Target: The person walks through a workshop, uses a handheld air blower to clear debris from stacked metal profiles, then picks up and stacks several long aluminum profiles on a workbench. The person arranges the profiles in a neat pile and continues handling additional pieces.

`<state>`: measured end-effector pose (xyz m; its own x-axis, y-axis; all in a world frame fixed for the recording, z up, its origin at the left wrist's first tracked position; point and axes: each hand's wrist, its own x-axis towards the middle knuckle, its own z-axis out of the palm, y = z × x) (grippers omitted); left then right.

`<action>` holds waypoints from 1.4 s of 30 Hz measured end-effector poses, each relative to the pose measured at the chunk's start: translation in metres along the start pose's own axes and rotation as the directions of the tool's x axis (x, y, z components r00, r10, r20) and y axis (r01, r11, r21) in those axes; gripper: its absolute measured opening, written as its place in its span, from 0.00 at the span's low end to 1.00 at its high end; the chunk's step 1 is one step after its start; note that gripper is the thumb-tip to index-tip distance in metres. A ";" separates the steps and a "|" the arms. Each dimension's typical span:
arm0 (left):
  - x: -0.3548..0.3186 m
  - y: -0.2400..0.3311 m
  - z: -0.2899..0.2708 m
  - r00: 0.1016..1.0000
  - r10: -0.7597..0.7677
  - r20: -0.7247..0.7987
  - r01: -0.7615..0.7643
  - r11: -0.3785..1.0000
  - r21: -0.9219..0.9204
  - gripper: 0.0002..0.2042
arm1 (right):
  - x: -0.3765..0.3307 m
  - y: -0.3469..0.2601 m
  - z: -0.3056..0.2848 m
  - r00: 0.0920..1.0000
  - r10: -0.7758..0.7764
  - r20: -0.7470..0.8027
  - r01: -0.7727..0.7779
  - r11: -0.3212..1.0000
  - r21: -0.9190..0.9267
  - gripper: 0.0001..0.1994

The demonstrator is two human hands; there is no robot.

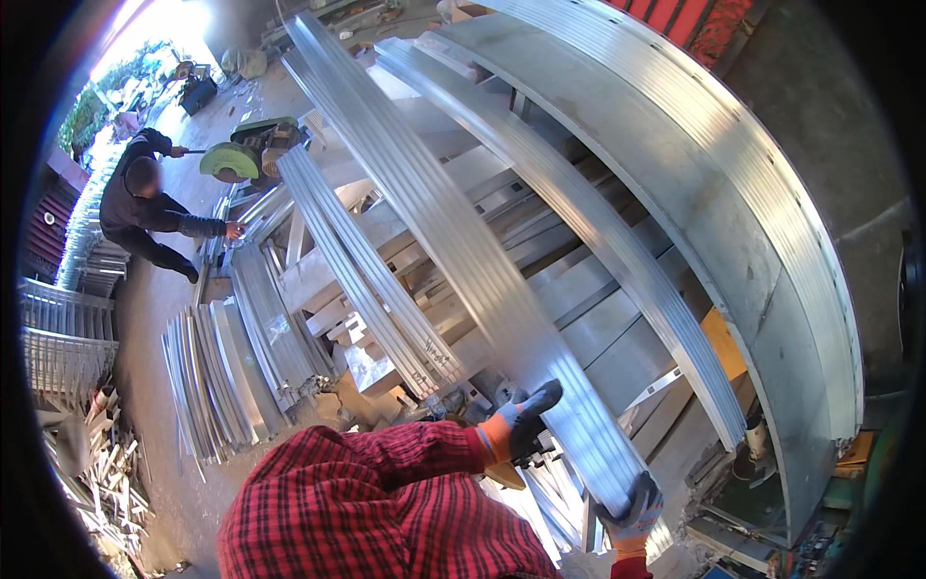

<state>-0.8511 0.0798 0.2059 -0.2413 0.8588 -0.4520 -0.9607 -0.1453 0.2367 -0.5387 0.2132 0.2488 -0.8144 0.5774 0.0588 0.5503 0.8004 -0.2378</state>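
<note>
A long ribbed aluminium profile [453,241] runs from the far upper left down to my hands, its near end closest to me. My left hand [521,423], in a dark glove with an orange cuff, is closed on its left edge, the thumb side lying against the metal. At the near end, my right hand [632,511] in a matching glove is closed round the right corner. The undersides of both grips are hidden by the profile. To its right lies another ribbed profile [598,222], apart from my hands. Two narrower ribbed lengths [357,270] lie on its left.
A co-worker [145,198] bends at a green-guarded cut-off saw [231,162] at the far left. A wide grey sheet-metal panel [675,164] curves along the right. Metal strips [207,376] are stacked left of me, with scrap pieces [106,482] at the lower left.
</note>
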 end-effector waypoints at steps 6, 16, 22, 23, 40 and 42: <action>0.066 -0.021 0.029 0.990 0.055 0.128 -0.061 0.997 0.043 0.22 | 0.015 0.035 -0.026 0.996 0.024 -0.090 -0.032 0.995 -0.090 0.56; 0.169 -0.030 0.083 0.967 -0.127 0.219 0.155 0.981 -0.117 0.21 | 0.077 0.107 -0.073 0.996 -0.021 -0.088 -0.002 0.967 -0.256 0.54; 0.196 -0.021 0.100 0.976 -0.084 0.199 0.113 0.984 -0.138 0.19 | 0.105 0.139 -0.074 0.974 0.193 0.121 -0.129 0.904 -0.407 0.52; 0.204 -0.025 0.101 0.972 -0.089 0.218 0.121 0.983 -0.137 0.19 | 0.108 0.149 -0.069 0.940 0.284 0.192 -0.165 0.866 -0.472 0.53; 0.334 -0.026 0.126 0.995 -0.081 0.062 0.085 0.994 -0.066 0.21 | 0.198 0.184 -0.027 0.821 0.571 -0.027 -0.514 0.717 -0.470 0.40; 0.336 -0.021 0.125 0.996 -0.090 0.029 0.089 0.996 0.032 0.24 | 0.200 0.185 -0.019 0.819 0.563 -0.108 -0.553 0.726 -0.408 0.39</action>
<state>-0.8946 0.4328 0.1566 -0.1497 0.8824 -0.4461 -0.9733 -0.0523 0.2233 -0.5967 0.4800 0.2352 -0.3376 0.9411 0.0189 0.9252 0.3281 0.1907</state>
